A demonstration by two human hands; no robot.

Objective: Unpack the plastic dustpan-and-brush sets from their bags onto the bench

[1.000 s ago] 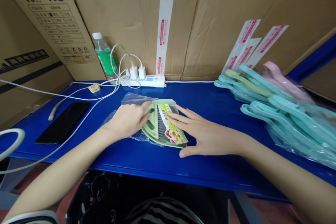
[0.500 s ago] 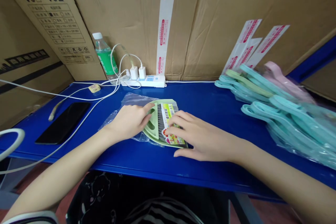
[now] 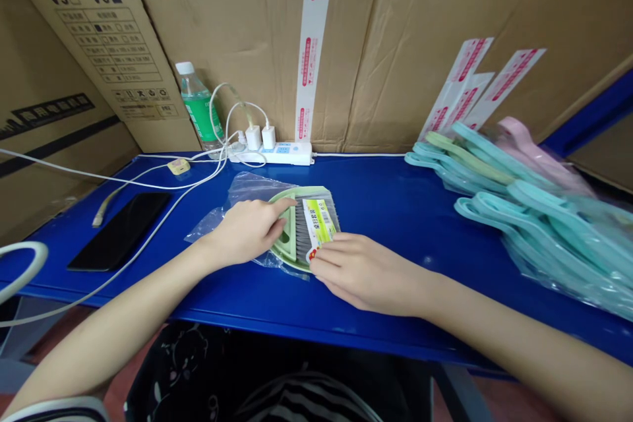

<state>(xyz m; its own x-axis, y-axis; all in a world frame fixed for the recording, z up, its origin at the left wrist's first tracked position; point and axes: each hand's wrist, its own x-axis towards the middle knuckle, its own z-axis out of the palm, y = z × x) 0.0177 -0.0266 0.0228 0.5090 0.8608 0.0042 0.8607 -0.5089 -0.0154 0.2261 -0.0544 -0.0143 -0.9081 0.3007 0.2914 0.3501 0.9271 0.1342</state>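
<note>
A light green dustpan-shaped piece with a brush lies on the blue table, its grey bristles showing. On the bristles lies a yellow and white printed label card. Clear plastic wrap spreads beneath and to the left. My left hand rests at the left side of the green piece, its index finger stretched onto the bristles' upper left. My right hand has its fingers together at the lower right of the card, pinching the card's lower end; the fingertips cover that corner.
Several turquoise, green and pink plastic items in clear bags lie at the right. A black phone, white cables, a power strip and a green-labelled bottle are on the left and back. Cardboard stands behind.
My right hand has moved down and its fingers have closed at the card's lower end. The card has shifted slightly, with more bristles exposed. My left hand has hardly moved.
</note>
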